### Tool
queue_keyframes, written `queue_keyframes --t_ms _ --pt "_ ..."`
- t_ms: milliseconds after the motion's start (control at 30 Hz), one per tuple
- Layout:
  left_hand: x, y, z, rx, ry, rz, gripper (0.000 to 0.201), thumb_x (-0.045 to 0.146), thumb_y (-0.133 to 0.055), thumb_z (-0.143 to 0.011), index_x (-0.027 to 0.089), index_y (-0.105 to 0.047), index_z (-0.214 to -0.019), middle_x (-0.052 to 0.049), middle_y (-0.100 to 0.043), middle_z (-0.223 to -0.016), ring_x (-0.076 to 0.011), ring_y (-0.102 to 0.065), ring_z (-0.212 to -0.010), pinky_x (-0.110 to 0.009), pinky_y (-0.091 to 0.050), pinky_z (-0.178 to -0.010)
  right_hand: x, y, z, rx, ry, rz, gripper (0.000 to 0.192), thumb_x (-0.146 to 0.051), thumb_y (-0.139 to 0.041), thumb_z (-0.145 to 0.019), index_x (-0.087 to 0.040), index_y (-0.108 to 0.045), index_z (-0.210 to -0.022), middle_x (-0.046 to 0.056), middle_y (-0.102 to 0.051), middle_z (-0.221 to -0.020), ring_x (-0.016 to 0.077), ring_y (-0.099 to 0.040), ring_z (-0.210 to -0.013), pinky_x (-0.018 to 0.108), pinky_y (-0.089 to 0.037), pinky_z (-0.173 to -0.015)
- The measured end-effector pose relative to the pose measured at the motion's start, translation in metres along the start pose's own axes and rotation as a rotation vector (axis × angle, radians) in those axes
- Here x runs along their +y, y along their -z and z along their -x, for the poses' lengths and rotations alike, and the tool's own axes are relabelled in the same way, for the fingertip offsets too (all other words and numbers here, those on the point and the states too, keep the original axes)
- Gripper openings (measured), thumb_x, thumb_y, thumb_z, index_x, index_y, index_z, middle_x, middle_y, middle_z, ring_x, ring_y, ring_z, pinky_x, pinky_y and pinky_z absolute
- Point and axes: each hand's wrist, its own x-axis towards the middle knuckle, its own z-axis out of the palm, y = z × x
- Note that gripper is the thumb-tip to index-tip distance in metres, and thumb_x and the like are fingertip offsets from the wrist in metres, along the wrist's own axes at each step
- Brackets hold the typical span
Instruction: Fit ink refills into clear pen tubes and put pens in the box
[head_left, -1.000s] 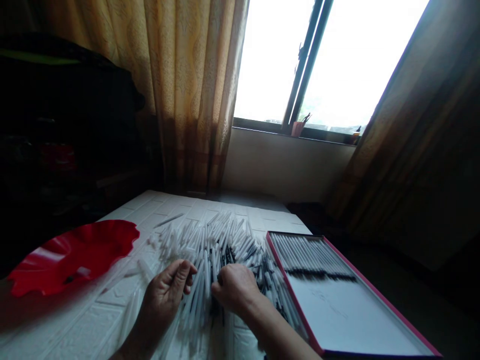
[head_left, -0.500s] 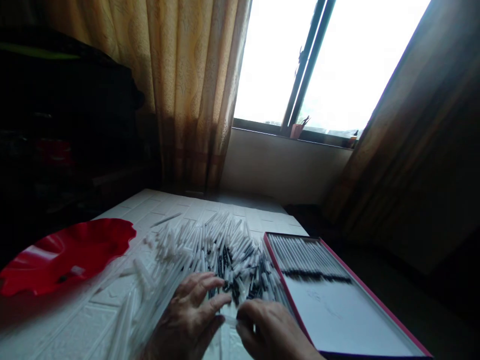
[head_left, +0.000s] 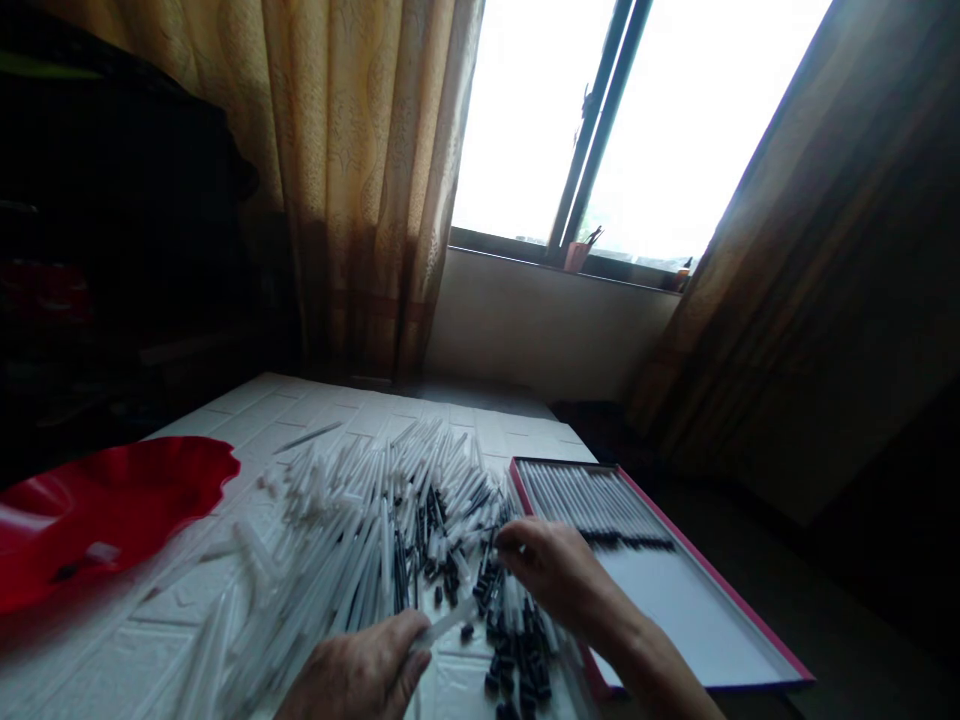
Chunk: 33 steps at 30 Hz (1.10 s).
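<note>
Head view: looking down across a white table [head_left: 247,405], taking in both hands at lower centre.
Left hand [head_left: 367,665]: clamping thumb and forefinger on a pale tube [head_left: 448,621]; probably gripping close to one end so as to leave the other sticking out clear of the fingers.
Tube: slanting up and rightward out of the grip, pointing toward the caps [head_left: 517,660]; lying on the table or hanging just over it, cannot tell.
Right hand [head_left: 544,555]: reaching to the right side of the pile [head_left: 420,450], beside the box [head_left: 720,620]; bunching fingertips together, perhaps pinching something small, cannot tell.
Pile: fanning loosely over the middle of the table, perhaps lying there to stay within reach of either hand.
Caps: clustering black between tube and box, likely sitting handy for the right hand.
Box: standing at the right, holding pens [head_left: 585,495] side by side at its far end, dark ends facing near; probably lining up like that to fit neatly.
Basin [head_left: 187,475]: resting at the left, seemingly keeping out of the way; running off the frame, carrying bits too dim to name.
Hidden: losing the left wrist below the frame; masking part of the box behind the right forearm; blurring along the nearest tubes.
</note>
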Motion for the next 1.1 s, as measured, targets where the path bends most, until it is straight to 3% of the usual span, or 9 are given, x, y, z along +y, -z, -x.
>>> queue_keyframes --t_ms 167,300,400,567,667,767,1100 --pt "0.001 0.004 -0.005 0.153 0.010 0.061 0.018 0.029 -0.039 -0.102 0.030 -0.056 -0.107 0.000 -0.080 -0.085 -0.0201 -0.079 -0.067 -0.020 -0.060 -0.059 -0.005 -0.028 -0.029 0.052 -0.002 0.085 0.022 -0.014 -0.060 -0.086 -0.025 -0.073 -0.098 0.005 -0.072 -0.104 0.0203 -0.069 -0.086 0.027 -0.046 -0.073" --pt "0.002 0.005 -0.008 0.154 0.002 0.061 0.019 0.031 -0.035 -0.105 0.029 -0.054 -0.107 0.002 -0.080 -0.081 -0.0179 -0.078 -0.063 -0.018 -0.060 -0.057 -0.009 -0.041 -0.034 0.084 0.041 0.090 0.018 -0.010 -0.058 -0.086 -0.021 -0.072 -0.086 0.007 -0.071 -0.101 0.0199 -0.069 -0.080 0.026 -0.047 -0.068" --pt "0.003 0.008 -0.009 0.168 -0.005 0.016 0.024 0.034 -0.028 -0.107 0.029 -0.051 -0.106 0.002 -0.080 -0.079 -0.0187 -0.079 -0.063 -0.018 -0.059 -0.055 -0.006 -0.039 -0.032 0.162 0.089 0.018 0.018 -0.009 -0.057 -0.088 -0.020 -0.071 -0.083 0.007 -0.071 -0.096 0.0201 -0.069 -0.080 0.027 -0.048 -0.069" --pt "0.006 0.012 -0.010 0.193 -0.007 -0.009 0.023 0.034 -0.025 -0.108 0.031 -0.048 -0.106 0.003 -0.079 -0.077 -0.0193 -0.079 -0.066 -0.018 -0.058 -0.053 0.001 -0.020 -0.012 0.429 0.100 -0.253 0.021 -0.023 -0.046 -0.097 -0.019 -0.066 -0.101 0.009 -0.073 -0.097 0.0187 -0.070 -0.084 0.028 -0.054 -0.074" --pt "0.007 0.013 -0.011 0.190 -0.011 -0.015 0.023 0.036 -0.024 -0.108 0.031 -0.046 -0.110 0.003 -0.079 -0.076 -0.0194 -0.079 -0.064 -0.018 -0.058 -0.052 -0.003 -0.006 0.006 0.631 -0.040 -0.763 0.021 -0.038 -0.059 -0.092 -0.020 -0.065 -0.099 0.006 -0.075 -0.084 0.0185 -0.070 -0.067 0.026 -0.055 -0.055" --pt "0.008 0.013 -0.012 0.190 -0.011 -0.018 0.023 0.036 -0.024 -0.107 0.032 -0.046 -0.112 0.003 -0.079 -0.077 -0.0202 -0.079 -0.064 -0.019 -0.058 -0.053 -0.009 0.005 0.020 0.660 -0.153 -1.122 0.027 -0.044 -0.075 -0.079 -0.021 -0.067 -0.090 0.004 -0.076 -0.075 0.0180 -0.069 -0.060 0.025 -0.054 -0.048" --pt "0.010 0.016 -0.012 0.224 -0.019 -0.010 0.023 0.038 -0.028 -0.107 0.032 -0.049 -0.113 0.002 -0.080 -0.080 -0.0206 -0.079 -0.066 -0.018 -0.058 -0.053 -0.012 0.011 0.026 0.716 -0.193 -1.216 0.033 -0.048 -0.081 -0.073 -0.020 -0.071 -0.086 0.004 -0.075 -0.073 0.0179 -0.068 -0.060 0.026 -0.055 -0.051"
